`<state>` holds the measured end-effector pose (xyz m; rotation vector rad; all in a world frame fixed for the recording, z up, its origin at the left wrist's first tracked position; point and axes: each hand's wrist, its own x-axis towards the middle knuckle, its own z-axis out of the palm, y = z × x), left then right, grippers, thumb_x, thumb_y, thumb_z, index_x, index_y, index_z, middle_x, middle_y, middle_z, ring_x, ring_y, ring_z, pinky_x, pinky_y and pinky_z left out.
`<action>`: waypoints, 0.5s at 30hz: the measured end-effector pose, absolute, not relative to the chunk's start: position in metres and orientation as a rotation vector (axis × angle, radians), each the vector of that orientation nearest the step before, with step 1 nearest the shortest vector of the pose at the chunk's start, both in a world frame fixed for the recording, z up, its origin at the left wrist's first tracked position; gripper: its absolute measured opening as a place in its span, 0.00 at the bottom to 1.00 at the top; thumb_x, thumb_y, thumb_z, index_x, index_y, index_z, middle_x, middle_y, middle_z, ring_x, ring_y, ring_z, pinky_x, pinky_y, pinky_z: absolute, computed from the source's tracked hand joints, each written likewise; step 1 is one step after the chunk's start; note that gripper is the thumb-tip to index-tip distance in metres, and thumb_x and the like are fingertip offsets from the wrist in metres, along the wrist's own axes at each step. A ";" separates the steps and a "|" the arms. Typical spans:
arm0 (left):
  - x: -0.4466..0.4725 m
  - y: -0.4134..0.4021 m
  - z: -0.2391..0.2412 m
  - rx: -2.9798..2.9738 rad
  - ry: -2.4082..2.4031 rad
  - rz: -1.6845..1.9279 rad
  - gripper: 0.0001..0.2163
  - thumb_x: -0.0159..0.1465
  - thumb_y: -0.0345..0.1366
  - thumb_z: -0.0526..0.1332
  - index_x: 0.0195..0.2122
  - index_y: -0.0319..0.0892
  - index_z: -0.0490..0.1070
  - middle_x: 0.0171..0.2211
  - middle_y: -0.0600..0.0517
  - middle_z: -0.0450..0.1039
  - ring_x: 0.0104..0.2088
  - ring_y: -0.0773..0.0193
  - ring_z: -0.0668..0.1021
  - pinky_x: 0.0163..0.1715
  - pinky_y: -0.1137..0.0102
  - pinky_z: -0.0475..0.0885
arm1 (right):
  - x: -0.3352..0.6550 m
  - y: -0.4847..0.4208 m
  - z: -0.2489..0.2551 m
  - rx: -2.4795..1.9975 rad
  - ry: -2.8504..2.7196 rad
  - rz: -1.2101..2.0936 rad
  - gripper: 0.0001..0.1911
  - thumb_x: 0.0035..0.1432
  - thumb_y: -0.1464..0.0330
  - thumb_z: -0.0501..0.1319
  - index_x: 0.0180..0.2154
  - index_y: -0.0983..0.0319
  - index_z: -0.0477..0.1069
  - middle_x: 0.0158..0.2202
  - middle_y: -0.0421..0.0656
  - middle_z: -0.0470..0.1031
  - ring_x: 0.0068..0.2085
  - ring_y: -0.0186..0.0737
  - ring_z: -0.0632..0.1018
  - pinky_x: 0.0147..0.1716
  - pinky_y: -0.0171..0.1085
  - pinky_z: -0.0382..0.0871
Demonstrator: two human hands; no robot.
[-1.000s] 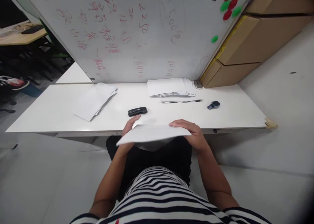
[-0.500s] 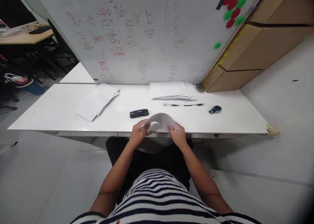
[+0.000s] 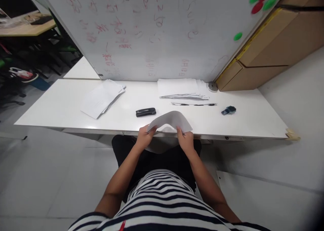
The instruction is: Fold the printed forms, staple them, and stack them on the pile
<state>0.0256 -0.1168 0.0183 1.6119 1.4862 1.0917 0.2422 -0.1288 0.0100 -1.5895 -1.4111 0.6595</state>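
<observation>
A white sheet of paper (image 3: 171, 120) arches upward over the near edge of the white table (image 3: 63, 106). My left hand (image 3: 144, 138) pinches its left end. My right hand (image 3: 186, 140) pinches its right end, fingers closed on the paper. Both hands sit at the table's front edge, above my lap. A black stapler (image 3: 145, 112) lies on the table just beyond the left hand.
A stack of white sheets (image 3: 181, 88) lies at the back near the whiteboard (image 3: 152, 28), a pen (image 3: 193, 104) in front of it. Another pile of papers (image 3: 101, 97) lies at the left. A small dark object (image 3: 228, 110) sits at the right. Cardboard boxes (image 3: 268, 48) stand back right.
The paper, held flat and wide a second ago, is now bowed into an arch as both hands came closer together. The view has shifted slightly.
</observation>
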 end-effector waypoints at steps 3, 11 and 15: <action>0.023 -0.118 0.018 1.780 1.454 1.149 0.13 0.64 0.46 0.58 0.42 0.47 0.77 0.40 0.50 0.78 0.45 0.54 0.78 0.48 0.60 0.71 | 0.247 -0.133 0.006 -1.586 -1.430 0.602 0.23 0.62 0.54 0.53 0.40 0.63 0.78 0.38 0.51 0.80 0.44 0.52 0.79 0.46 0.44 0.70; 0.031 -0.121 0.010 1.686 1.557 1.044 0.15 0.63 0.49 0.58 0.45 0.48 0.75 0.40 0.49 0.78 0.45 0.53 0.78 0.48 0.57 0.72 | 0.248 -0.148 -0.006 -1.602 -1.359 0.571 0.20 0.61 0.55 0.54 0.37 0.62 0.78 0.36 0.51 0.81 0.39 0.50 0.79 0.43 0.44 0.71; 0.026 -0.117 0.020 1.702 1.534 1.047 0.17 0.65 0.48 0.56 0.48 0.46 0.73 0.45 0.48 0.76 0.48 0.55 0.76 0.50 0.58 0.70 | 0.258 -0.162 -0.007 -1.624 -1.084 0.710 0.22 0.57 0.53 0.59 0.39 0.65 0.77 0.35 0.50 0.80 0.37 0.49 0.79 0.39 0.43 0.73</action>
